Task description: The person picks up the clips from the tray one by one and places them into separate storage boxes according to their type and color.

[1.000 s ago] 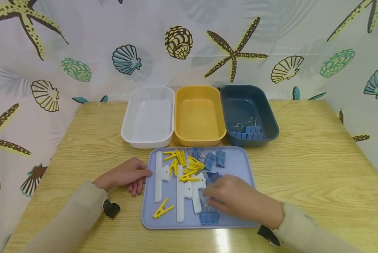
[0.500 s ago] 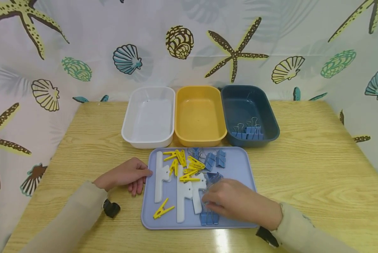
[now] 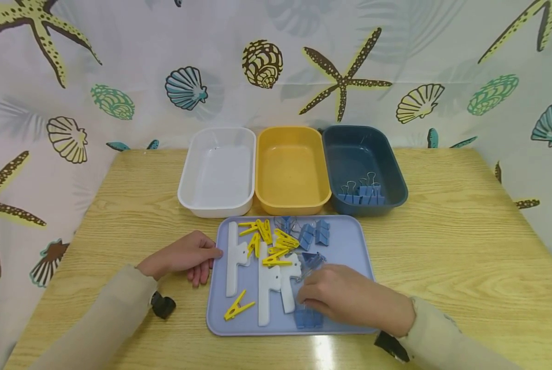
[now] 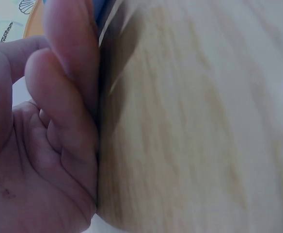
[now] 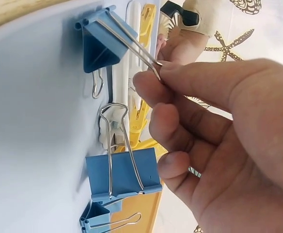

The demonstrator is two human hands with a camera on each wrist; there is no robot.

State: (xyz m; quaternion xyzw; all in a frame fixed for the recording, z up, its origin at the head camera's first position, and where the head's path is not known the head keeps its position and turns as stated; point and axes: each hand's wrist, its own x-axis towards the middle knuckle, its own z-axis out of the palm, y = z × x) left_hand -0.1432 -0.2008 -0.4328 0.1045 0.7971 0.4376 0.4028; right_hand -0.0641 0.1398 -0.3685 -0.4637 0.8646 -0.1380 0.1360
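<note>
My right hand [image 3: 333,292] pinches the wire handle of a blue binder clip [image 5: 100,46] between thumb and index finger, close over the front of the lavender tray [image 3: 349,246]. The clip's body hangs tilted from the wire in the right wrist view. Another blue binder clip [image 5: 122,174], wire handles up, is just beside my curled other fingers. My left hand [image 3: 188,254] rests relaxed on the table, its thumb right at the tray's left rim. White long-jawed clips [image 3: 263,288], several yellow clothespins [image 3: 276,258] and more blue binder clips [image 3: 322,232] lie on the tray.
Behind the tray stand a white bin [image 3: 217,174], a yellow bin [image 3: 294,174] and a dark blue bin [image 3: 354,154] side by side. Several binder clips [image 3: 370,195] sit in the dark blue one. A patterned cloth [image 3: 229,103] hangs behind the wooden table [image 3: 451,231].
My right hand has come down to the front binder clip and taken its wire handle; the clip has shifted slightly to the right. The left hand has stayed in place.
</note>
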